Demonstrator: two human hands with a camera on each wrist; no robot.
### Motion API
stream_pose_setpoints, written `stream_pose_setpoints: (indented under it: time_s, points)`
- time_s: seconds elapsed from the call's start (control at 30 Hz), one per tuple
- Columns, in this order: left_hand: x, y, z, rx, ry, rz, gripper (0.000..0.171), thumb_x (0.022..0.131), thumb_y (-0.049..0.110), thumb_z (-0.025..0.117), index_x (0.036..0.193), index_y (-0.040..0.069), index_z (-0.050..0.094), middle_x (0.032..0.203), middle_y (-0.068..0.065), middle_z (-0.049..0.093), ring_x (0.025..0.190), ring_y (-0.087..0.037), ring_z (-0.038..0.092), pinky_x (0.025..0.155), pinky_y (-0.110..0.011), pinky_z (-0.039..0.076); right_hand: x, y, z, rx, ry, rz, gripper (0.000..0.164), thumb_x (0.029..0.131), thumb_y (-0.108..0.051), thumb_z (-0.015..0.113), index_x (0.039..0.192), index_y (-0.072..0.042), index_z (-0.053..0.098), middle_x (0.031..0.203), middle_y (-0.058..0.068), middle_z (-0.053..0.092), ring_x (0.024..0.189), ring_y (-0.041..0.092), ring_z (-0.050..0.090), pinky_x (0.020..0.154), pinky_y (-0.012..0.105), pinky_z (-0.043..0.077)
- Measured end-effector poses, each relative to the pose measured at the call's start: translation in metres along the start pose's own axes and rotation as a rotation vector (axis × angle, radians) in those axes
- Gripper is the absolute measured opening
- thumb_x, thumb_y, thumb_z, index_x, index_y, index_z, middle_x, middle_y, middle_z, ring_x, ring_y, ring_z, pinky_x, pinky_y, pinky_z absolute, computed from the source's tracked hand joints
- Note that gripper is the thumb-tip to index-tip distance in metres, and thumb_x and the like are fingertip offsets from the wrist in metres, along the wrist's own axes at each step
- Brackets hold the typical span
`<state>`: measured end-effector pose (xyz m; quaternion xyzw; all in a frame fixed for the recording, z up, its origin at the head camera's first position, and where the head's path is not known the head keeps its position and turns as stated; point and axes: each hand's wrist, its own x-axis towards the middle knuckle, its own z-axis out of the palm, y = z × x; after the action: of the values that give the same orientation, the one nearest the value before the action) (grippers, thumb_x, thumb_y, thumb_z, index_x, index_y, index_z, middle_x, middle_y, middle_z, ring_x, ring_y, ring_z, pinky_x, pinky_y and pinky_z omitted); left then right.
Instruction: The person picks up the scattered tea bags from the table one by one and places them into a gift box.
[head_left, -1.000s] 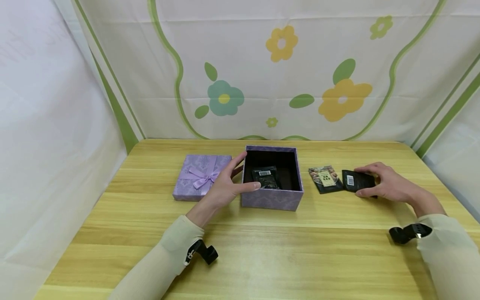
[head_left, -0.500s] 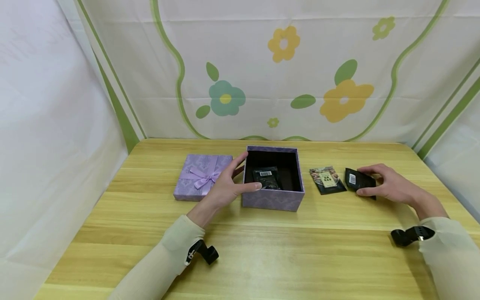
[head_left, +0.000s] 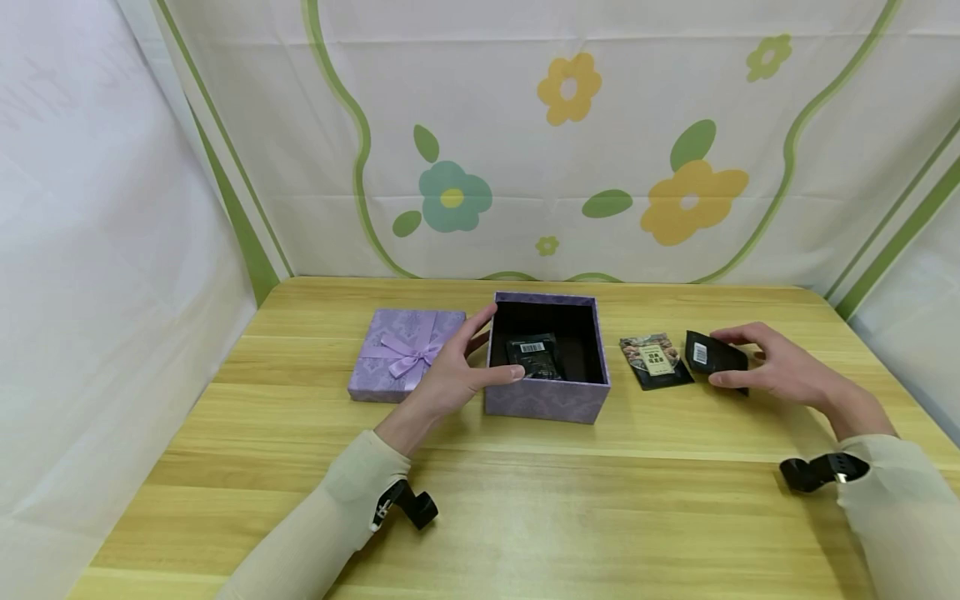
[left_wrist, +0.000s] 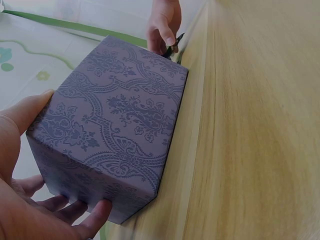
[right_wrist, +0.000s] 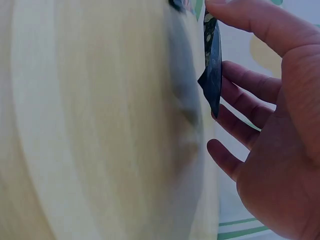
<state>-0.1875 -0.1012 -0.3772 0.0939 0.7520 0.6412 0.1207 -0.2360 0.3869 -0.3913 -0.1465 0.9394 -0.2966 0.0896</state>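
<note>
A purple patterned gift box stands with its top off, a black sachet with a barcode lying inside. My left hand holds the box at its left corner, the thumb over the front rim and the fingers along the left side. At the right, my right hand pinches another black sachet between thumb and fingers. In the right wrist view this held sachet appears edge-on, raised above the wood. A third sachet, picture side up, lies between box and right hand.
The box's purple lid, tied with a ribbon bow, lies left of the box, partly behind my left hand. All stands on a wooden table. A white flowered cloth hangs behind the table's far edge.
The right hand's sachet has gone from lying nearly flat beside the picture-side-up sachet to tilted and slightly lifted. My left hand and the box keep their place.
</note>
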Motion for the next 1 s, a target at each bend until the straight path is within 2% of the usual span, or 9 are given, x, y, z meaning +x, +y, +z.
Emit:
stream_pose_setpoints:
  time_s: [0.07, 0.2, 0.37, 0.57, 0.73, 0.87, 1.0]
  points:
    - [0.0, 0.0, 0.0, -0.001, -0.001, 0.0, 0.097, 0.089, 0.023, 0.087, 0.164, 0.047, 0.032, 0.176, 0.012, 0.022, 0.164, -0.028, 0.025, 0.129, -0.059, 0.032, 0.0, -0.004, 0.0, 0.001, 0.006, -0.013, 0.078, 0.091, -0.028, 0.084, 0.153, 0.003, 0.047, 0.152, 0.033, 0.043, 0.138, 0.049, 0.039, 0.107, 0.07, 0.035]
    - [0.0, 0.0, 0.0, 0.001, -0.002, 0.003, 0.098, 0.089, 0.023, 0.087, 0.166, 0.044, 0.03, 0.176, 0.011, 0.022, 0.164, -0.029, 0.025, 0.128, -0.059, 0.032, 0.002, -0.017, -0.001, -0.008, 0.028, -0.044, 0.077, 0.09, -0.028, 0.085, 0.153, 0.0, 0.05, 0.151, 0.03, 0.046, 0.137, 0.044, 0.041, 0.108, 0.067, 0.035]
    - [-0.001, 0.0, 0.0, 0.001, -0.003, 0.006, 0.099, 0.089, 0.023, 0.087, 0.167, 0.041, 0.029, 0.176, 0.011, 0.022, 0.164, -0.029, 0.025, 0.128, -0.059, 0.032, 0.004, -0.035, -0.001, -0.015, 0.057, -0.086, 0.075, 0.09, -0.028, 0.086, 0.152, -0.003, 0.053, 0.149, 0.022, 0.051, 0.132, 0.033, 0.045, 0.107, 0.052, 0.038]
    - [-0.001, 0.001, 0.0, -0.003, 0.001, 0.0, 0.097, 0.089, 0.023, 0.088, 0.164, 0.047, 0.031, 0.176, 0.013, 0.022, 0.164, -0.028, 0.025, 0.128, -0.059, 0.033, 0.008, -0.057, -0.002, -0.033, 0.07, -0.11, 0.075, 0.089, -0.03, 0.088, 0.152, -0.008, 0.054, 0.147, 0.015, 0.054, 0.128, 0.021, 0.046, 0.104, 0.029, 0.039]
    - [-0.001, 0.001, 0.0, 0.004, 0.0, 0.007, 0.098, 0.089, 0.023, 0.087, 0.165, 0.046, 0.03, 0.176, 0.012, 0.022, 0.164, -0.028, 0.025, 0.128, -0.059, 0.033, 0.012, -0.077, -0.001, -0.015, 0.09, -0.14, 0.072, 0.087, -0.025, 0.089, 0.149, -0.011, 0.057, 0.142, 0.011, 0.057, 0.121, 0.011, 0.046, 0.103, 0.024, 0.038]
    - [-0.002, 0.002, 0.0, 0.007, -0.001, 0.009, 0.099, 0.089, 0.023, 0.087, 0.167, 0.043, 0.029, 0.176, 0.012, 0.022, 0.164, -0.029, 0.026, 0.127, -0.059, 0.034, 0.016, -0.095, 0.001, -0.012, 0.108, -0.19, 0.068, 0.086, -0.024, 0.09, 0.146, -0.014, 0.06, 0.136, 0.005, 0.059, 0.116, 0.008, 0.047, 0.101, 0.017, 0.038]
    - [-0.001, 0.001, 0.0, 0.008, -0.002, 0.01, 0.1, 0.089, 0.024, 0.087, 0.168, 0.041, 0.028, 0.176, 0.012, 0.021, 0.164, -0.029, 0.026, 0.127, -0.059, 0.034, 0.02, -0.115, 0.003, -0.019, 0.112, -0.235, 0.066, 0.086, -0.025, 0.09, 0.145, -0.016, 0.062, 0.135, 0.004, 0.058, 0.117, 0.01, 0.048, 0.103, 0.025, 0.039]
